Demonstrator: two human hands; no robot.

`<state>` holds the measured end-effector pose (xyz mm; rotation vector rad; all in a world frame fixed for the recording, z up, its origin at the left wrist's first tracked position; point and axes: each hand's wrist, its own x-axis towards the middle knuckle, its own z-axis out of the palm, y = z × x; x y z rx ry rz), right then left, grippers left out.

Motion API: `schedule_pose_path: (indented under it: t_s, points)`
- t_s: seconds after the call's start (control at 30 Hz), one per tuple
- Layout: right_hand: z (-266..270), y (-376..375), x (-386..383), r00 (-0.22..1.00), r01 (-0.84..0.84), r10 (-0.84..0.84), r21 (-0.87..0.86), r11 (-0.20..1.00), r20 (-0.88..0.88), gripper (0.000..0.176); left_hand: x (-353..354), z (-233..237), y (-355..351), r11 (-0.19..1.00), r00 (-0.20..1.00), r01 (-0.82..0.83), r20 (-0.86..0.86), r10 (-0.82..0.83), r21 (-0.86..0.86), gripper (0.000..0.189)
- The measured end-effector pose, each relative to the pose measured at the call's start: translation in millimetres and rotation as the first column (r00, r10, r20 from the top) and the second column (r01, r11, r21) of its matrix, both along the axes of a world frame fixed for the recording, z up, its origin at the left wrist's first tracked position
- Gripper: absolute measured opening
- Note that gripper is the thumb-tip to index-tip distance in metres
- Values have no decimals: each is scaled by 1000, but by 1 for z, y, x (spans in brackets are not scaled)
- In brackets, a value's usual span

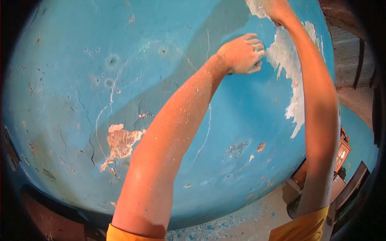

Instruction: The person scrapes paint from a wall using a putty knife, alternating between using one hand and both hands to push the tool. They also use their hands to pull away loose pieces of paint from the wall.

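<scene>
While your left hand [241, 54] presses curled fingers [255, 45] to the blue wall [80, 80] beside peeled paint [290, 68], your right hand [276, 11] rests higher, apart; neither grip can be told.

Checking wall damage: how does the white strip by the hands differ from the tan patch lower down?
The white strip is long and pale, running downward; the tan patch is small, compact, brownish. The left hand rests at the strip's edge; the tan patch lies away from both hands. Both are bare spots in the blue wall.
</scene>
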<state>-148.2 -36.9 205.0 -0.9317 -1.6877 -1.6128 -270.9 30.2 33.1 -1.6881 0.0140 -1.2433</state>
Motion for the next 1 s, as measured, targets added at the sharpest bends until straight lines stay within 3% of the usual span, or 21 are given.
schedule_pose_path:
  t_s: [0.03,0.07,0.1,0.13,0.2,0.27,0.3,0.33,0.4,0.43,0.5,0.53,0.6,0.77,0.83,0.9,0.93,1.0]
  points:
    - [-14,-2,8,901,155,-236,238,959,365,26,2,-2,2,1000,1000,16,-7,-16,-13,28]
    - [-29,-6,16,899,172,-248,230,958,360,26,2,-1,4,1000,1000,13,7,-13,13,28]
    - [-71,-28,1,986,145,-148,35,989,82,31,3,-3,5,999,1000,7,20,-8,42,27]
    - [-101,-42,-16,973,55,-84,-135,989,-216,39,3,-6,3,999,1000,19,19,-20,41,27]
    - [-97,-52,-31,953,97,-130,-133,986,-275,39,-2,-4,-2,1000,1000,11,-24,-11,16,26]
    - [-56,-55,-51,899,101,-276,-450,887,-341,32,-1,-5,-2,999,999,41,-15,-40,21,25]
    - [-17,-26,-41,840,-131,-165,-487,863,-517,29,-2,-1,-1,997,998,69,-14,-69,20,25]
    - [-13,-15,-49,841,-126,-165,-483,866,-515,29,-6,3,2,997,997,73,-10,-72,25,25]
    - [-26,-8,-44,784,-312,-43,-452,836,-620,24,2,1,4,992,991,125,40,-126,21,25]
    - [-30,-6,-15,780,-290,-60,-445,848,-622,24,8,-2,-1,988,988,152,36,-153,28,25]
    - [-32,13,23,965,-73,71,3,997,-252,29,-4,-2,0,997,998,53,19,-54,47,25]
    - [-39,-4,10,963,-102,101,8,995,-250,29,-9,0,-1,998,999,24,21,-25,52,25]
    - [-68,-59,-3,782,-193,-69,-346,918,-620,39,-1,-3,-2,998,999,37,-16,-37,49,24]
    - [-75,-46,-9,849,-139,-45,-304,942,-526,39,-2,-5,-6,995,1000,24,-7,-24,92,23]
    - [-40,-29,-3,849,-163,-14,-288,944,-528,39,-1,-5,-6,995,999,12,-33,-9,96,22]
    - [16,-9,18,816,-54,-141,-317,947,-561,39,3,0,-5,997,1000,-20,-20,21,71,22]
    - [25,-9,24,819,-69,-126,-315,947,-560,39,1,3,-5,997,999,-36,-18,38,73,22]
    - [29,-9,37,677,-445,111,-285,849,-728,26,1,0,-5,996,999,-4,-37,8,92,26]
